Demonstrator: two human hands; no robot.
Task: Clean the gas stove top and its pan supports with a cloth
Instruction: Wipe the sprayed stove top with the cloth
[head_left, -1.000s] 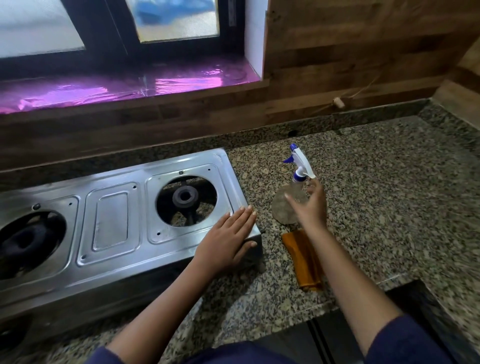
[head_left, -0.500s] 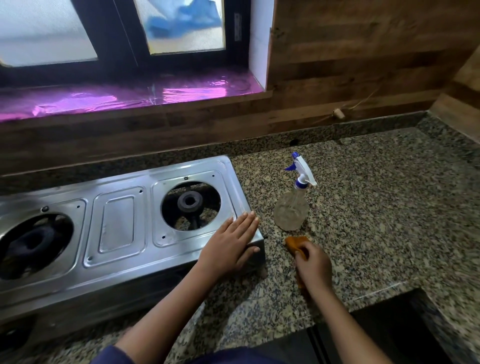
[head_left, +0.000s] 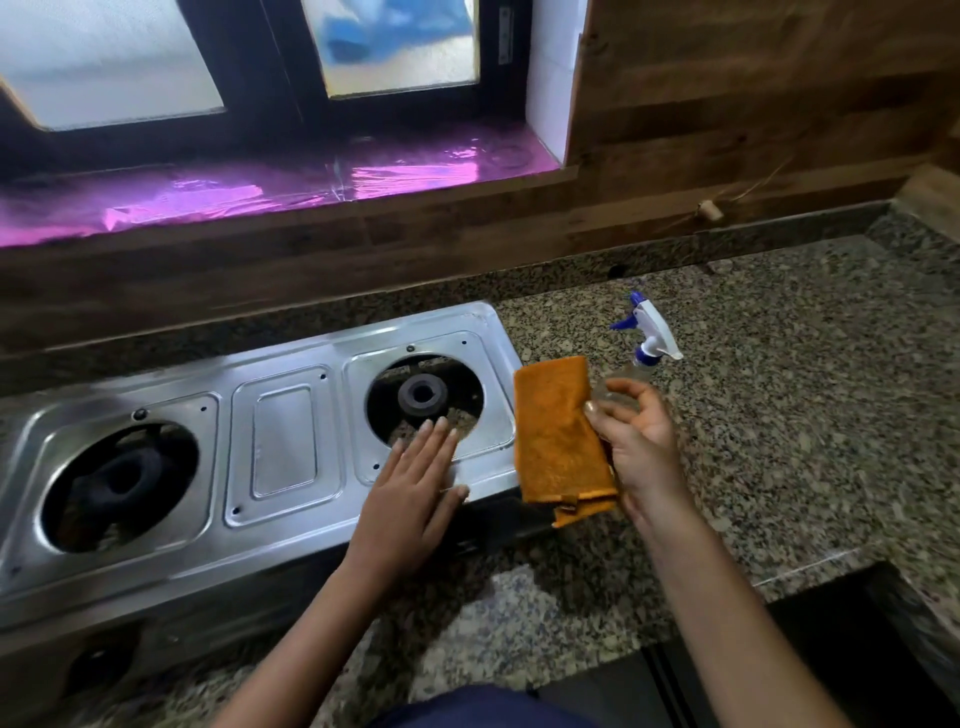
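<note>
A steel two-burner gas stove top (head_left: 283, 447) lies on the granite counter with both burner openings bare; no pan supports are on it. My left hand (head_left: 415, 483) rests flat, fingers together, on the stove's right front corner beside the right burner (head_left: 422, 396). My right hand (head_left: 636, 447) holds a folded orange cloth (head_left: 558, 436) lifted just off the stove's right edge. A clear spray bottle (head_left: 649, 332) with a white and blue trigger stands right behind that hand, its body mostly hidden.
The speckled granite counter (head_left: 805, 395) stretches to the right of the stove. A dark wooden backsplash and a window sill covered in shiny purple foil (head_left: 260, 192) run along the back. A dark opening drops off at the counter's front right corner (head_left: 857, 649).
My right hand left the spray bottle, came down on the orange cloth lying on the counter, and has lifted it up beside the stove. My left hand shifted slightly onto the stove top.
</note>
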